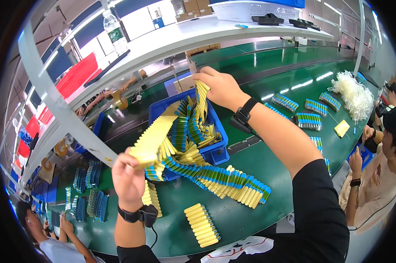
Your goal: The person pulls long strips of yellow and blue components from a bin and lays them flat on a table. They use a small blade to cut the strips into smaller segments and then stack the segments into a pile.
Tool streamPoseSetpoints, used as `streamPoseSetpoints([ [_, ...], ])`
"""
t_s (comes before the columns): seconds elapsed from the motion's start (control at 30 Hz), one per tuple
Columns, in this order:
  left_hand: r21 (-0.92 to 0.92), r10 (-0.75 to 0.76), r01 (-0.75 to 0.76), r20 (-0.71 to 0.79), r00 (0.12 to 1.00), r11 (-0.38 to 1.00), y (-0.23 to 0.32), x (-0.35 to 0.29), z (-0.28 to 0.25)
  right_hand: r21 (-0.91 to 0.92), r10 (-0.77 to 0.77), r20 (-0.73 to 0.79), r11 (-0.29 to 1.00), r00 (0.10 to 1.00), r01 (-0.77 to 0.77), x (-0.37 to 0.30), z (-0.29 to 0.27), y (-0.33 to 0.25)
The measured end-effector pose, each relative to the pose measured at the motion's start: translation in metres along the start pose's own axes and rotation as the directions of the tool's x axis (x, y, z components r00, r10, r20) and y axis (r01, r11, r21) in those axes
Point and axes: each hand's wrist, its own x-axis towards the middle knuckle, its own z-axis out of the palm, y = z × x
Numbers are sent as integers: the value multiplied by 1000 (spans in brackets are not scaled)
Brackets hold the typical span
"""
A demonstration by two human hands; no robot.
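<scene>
My left hand (130,179) is closed on a strip of slim yellow pieces (156,136), joined side by side and fanned out toward the bin. Higher up and to the right, my right hand (222,90) pinches the upper end of another yellow length (201,97), which hangs down. Between my hands stands a blue plastic bin (221,127), heaped with tangled strips that show yellow, blue and green. A long blue-and-green strip (224,175) spills over its near side onto the green table. Whether the two held lengths are one strip, I cannot tell.
A short yellow bundle (202,225) lies near the table's front edge. Several bundles (308,121) and a white shredded heap (353,94) lie right. A metal post (86,136) and shelf (250,33) stand close. Co-workers sit at right (373,171) and lower left (44,232).
</scene>
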Motion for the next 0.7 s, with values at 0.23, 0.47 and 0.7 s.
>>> streamPoseSetpoints([
  [0.23,285,11,-7,-11,1000,958,13,-55,-1,-21,-134,-17,991,991,134,28,-33,-53],
  [0.47,293,-248,295,-187,950,909,-34,-47,-43,-400,-260,98,874,961,277,52,-98,-70],
  [0.7,994,-182,-85,95,979,63,-73,-43,-25,-473,-395,-47,818,917,328,100,-169,-85],
])
